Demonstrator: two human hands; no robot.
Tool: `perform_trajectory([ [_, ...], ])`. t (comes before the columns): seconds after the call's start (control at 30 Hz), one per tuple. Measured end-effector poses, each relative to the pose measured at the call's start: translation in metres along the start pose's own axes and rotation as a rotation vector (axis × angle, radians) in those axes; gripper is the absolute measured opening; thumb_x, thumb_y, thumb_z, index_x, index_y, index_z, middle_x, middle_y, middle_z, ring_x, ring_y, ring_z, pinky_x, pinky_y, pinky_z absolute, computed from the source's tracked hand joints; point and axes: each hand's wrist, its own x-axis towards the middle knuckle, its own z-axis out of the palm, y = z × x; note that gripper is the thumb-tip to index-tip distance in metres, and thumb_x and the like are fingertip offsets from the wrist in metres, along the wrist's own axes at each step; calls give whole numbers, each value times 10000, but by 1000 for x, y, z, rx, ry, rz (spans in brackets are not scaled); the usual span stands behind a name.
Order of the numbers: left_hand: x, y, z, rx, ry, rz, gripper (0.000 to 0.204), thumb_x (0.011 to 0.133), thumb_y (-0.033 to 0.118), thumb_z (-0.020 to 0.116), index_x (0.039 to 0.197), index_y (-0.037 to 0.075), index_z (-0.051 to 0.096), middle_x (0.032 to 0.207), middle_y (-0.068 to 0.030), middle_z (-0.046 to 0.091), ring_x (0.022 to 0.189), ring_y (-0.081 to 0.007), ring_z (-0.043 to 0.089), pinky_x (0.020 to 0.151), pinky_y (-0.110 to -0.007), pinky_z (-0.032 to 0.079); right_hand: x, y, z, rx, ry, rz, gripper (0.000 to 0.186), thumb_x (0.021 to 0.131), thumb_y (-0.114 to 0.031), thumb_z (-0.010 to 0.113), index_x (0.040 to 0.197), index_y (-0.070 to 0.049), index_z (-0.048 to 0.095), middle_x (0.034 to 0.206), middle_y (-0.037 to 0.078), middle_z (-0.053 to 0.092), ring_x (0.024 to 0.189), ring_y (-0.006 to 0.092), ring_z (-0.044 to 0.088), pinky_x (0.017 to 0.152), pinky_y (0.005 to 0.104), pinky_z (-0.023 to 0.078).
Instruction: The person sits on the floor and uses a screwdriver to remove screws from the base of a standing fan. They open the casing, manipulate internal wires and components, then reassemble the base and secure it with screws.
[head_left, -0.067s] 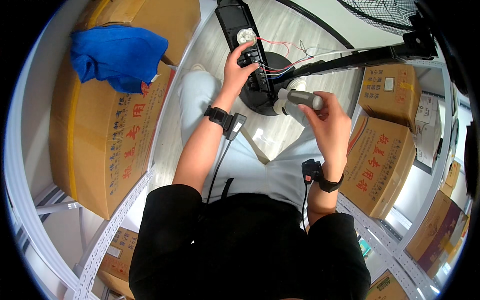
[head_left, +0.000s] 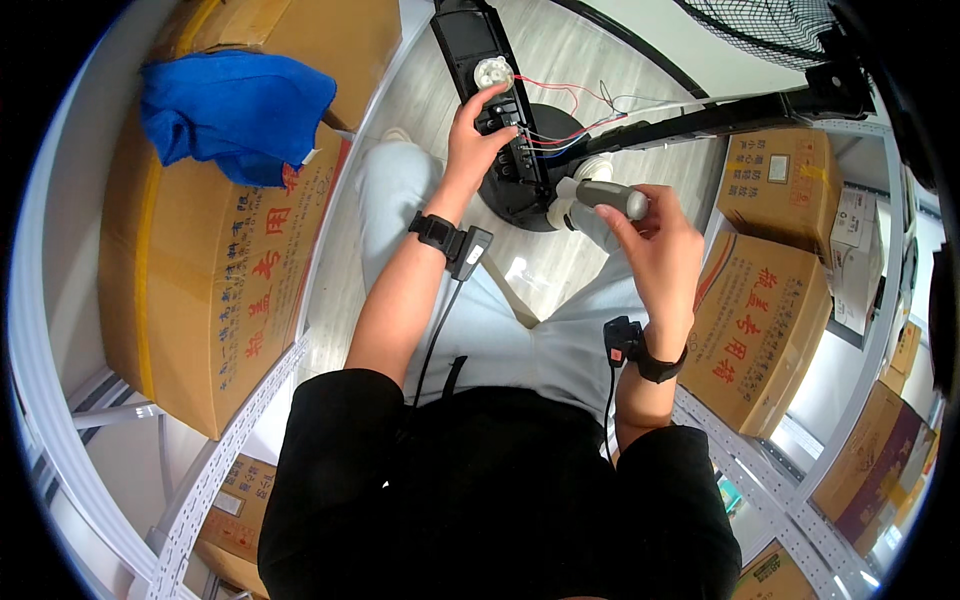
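A long black control housing (head_left: pixel 485 70) lies open over my lap, with a white round part (head_left: pixel 492 72) and red, blue and white wires (head_left: pixel 565 125) running out of it. My left hand (head_left: pixel 475 135) grips the housing's side near the wires. My right hand (head_left: pixel 655 245) holds a grey-handled screwdriver (head_left: pixel 605 195) level, its tip pointing left toward the housing. Beneath lies a round black fan base (head_left: pixel 540 165). A black pole (head_left: pixel 720 115) runs right to a fan grille (head_left: pixel 775 30). Both wrists wear black bands with cables.
A large cardboard box (head_left: pixel 215 260) stands at my left with a blue cloth (head_left: pixel 235 110) on top. More cardboard boxes (head_left: pixel 760 320) sit on white metal shelving (head_left: pixel 790 470) at my right. Pale wood floor (head_left: pixel 560 50) lies ahead.
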Motion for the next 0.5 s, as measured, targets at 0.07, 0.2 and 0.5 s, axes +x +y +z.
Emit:
perform_trajectory([
  [0.07, 0, 1, 1, -36, -8, -7, 638, 760, -120, 704, 1351, 78, 568, 1316, -52, 600, 1151, -144, 599, 996, -297, 476, 1, 1, 1, -18, 12, 12, 413, 796, -224, 845, 1103, -40, 639, 792, 110, 688, 685, 198, 690, 623, 303, 540],
  [0.2, 0, 2, 1, -57, -7, -5, 644, 758, -118, 707, 1356, 80, 568, 1312, -51, 601, 1154, -147, 597, 1001, -300, 474, 2, 1, 2, 84, 50, -142, 397, 799, -194, 825, 1113, -46, 631, 899, 132, 685, 754, 244, 682, 642, 334, 538],
  [0.5, 0, -1, 0, -68, -9, 8, 649, 762, -115, 711, 1364, 82, 565, 1293, -50, 604, 1117, -140, 608, 973, -294, 492, 1, 3, 4, 117, 41, -99, 352, 808, -200, 818, 1114, -97, 678, 993, 122, 692, 746, 242, 647, 636, 339, 529],
])
